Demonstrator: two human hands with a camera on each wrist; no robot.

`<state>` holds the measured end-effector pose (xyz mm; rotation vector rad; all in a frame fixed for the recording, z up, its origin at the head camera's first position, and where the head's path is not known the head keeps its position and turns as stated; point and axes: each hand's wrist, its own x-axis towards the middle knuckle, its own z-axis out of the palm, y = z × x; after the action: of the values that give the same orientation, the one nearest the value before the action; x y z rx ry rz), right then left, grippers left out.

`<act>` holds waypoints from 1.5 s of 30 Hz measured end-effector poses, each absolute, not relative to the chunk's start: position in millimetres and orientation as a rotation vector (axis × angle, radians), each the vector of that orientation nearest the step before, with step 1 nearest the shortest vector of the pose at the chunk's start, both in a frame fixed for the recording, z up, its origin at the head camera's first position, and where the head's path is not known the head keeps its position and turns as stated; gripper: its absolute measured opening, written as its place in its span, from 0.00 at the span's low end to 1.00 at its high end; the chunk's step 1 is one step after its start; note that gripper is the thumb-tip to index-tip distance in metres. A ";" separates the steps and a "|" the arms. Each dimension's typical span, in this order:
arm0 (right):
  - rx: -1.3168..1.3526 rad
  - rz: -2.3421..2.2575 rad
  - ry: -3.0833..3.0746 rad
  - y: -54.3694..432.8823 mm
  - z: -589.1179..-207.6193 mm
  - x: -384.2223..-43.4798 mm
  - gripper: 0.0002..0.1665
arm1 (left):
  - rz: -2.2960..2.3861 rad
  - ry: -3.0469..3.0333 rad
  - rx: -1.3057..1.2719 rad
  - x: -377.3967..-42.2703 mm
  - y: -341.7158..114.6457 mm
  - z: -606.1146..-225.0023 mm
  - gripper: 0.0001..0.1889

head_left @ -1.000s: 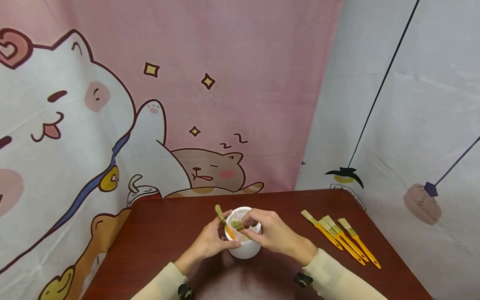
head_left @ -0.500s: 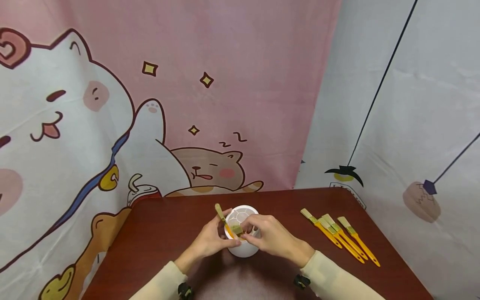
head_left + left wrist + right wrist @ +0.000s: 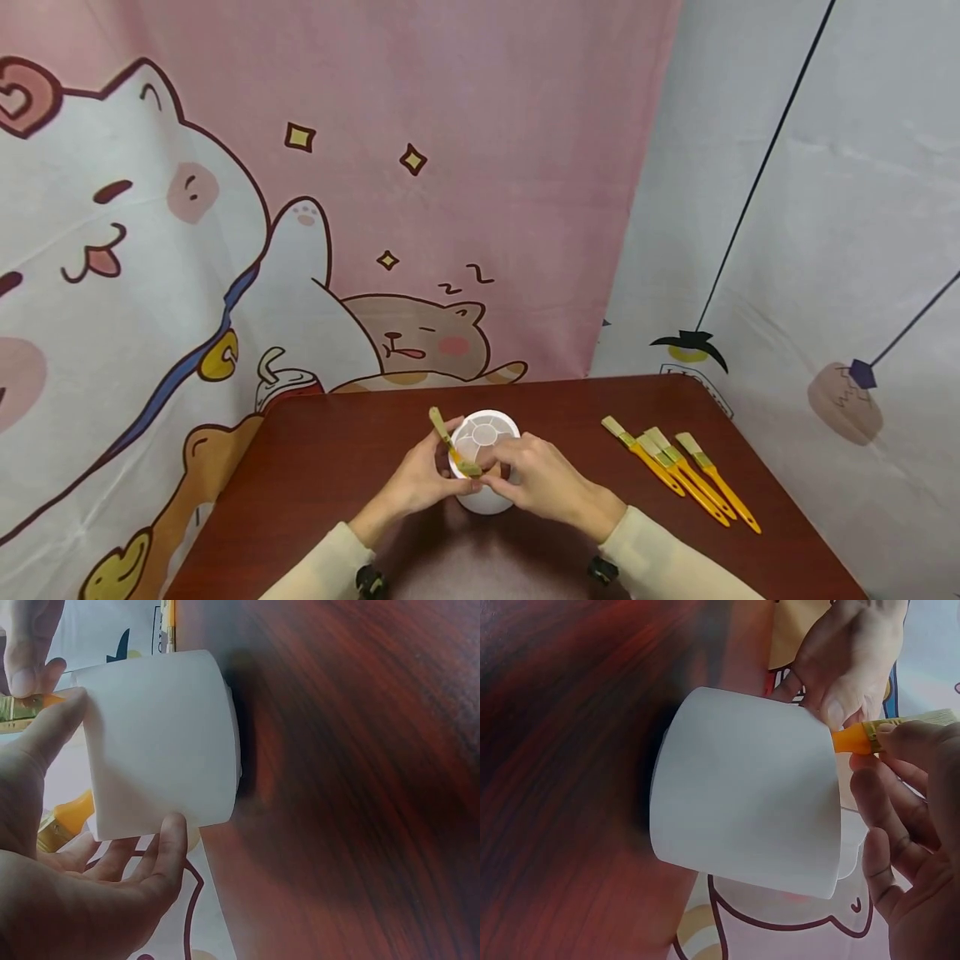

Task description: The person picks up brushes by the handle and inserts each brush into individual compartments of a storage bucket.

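Observation:
A round white brush holder (image 3: 486, 502), its inside split into several compartments, stands on the table before me. My left hand (image 3: 414, 479) grips its left side, thumb at the near rim and fingers along the wall. My right hand (image 3: 546, 485) pinches a flat paintbrush (image 3: 866, 739) by its metal band, between thumb and fingers. This brush has its orange handle pointing into the holder at the near rim, beside the left thumb. Another paintbrush (image 3: 438, 422) leans in the holder at the left, bristles up. The lower handles of both are hidden by the holder.
Several paintbrushes with yellow-orange handles (image 3: 707, 492) lie on the right of the dark red-brown table (image 3: 315, 467), bristles pointing away from me. Behind the table hangs a pink and white cartoon cloth (image 3: 510, 208).
My right hand has moved slightly left and down, and the brush it pinches sits lower, closer to the near rim. My left hand and the leaning brush stay about the same.

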<state>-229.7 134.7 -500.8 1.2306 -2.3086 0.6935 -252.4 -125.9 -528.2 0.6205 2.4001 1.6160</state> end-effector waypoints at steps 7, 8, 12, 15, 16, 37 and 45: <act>1.243 0.648 -2.329 135.1 -498.2 -228.5 0.13 | 1.618 2.395 0.616 -250.8 -126.7 -527.4 0.58; 1.245 0.648 -2.328 135.3 -498.6 -228.3 0.13 | 1.621 2.389 0.613 -250.8 -126.7 -527.5 0.59; 1.235 0.646 -2.327 136.7 -500.1 -228.0 0.13 | 1.631 2.370 0.598 -251.6 -126.0 -528.3 0.61; 1.222 0.644 -2.329 138.0 -500.4 -228.3 0.14 | 1.637 2.369 0.597 -252.0 -125.8 -528.5 0.63; 1.216 0.641 -2.332 138.6 -500.1 -228.4 0.15 | 1.645 2.363 0.599 -251.9 -125.8 -528.2 0.63; 1.131 0.688 -2.255 176.4 -486.0 -226.4 0.15 | 1.595 2.806 0.299 -222.1 -91.5 -529.1 0.64; 1.070 0.715 -2.254 195.6 -483.5 -228.9 0.17 | 1.554 2.830 0.297 -225.4 -94.2 -530.9 0.58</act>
<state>-228.9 195.6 -483.5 1.0700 -2.2539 0.7145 -225.4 -94.2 -530.9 0.2972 2.8302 1.5543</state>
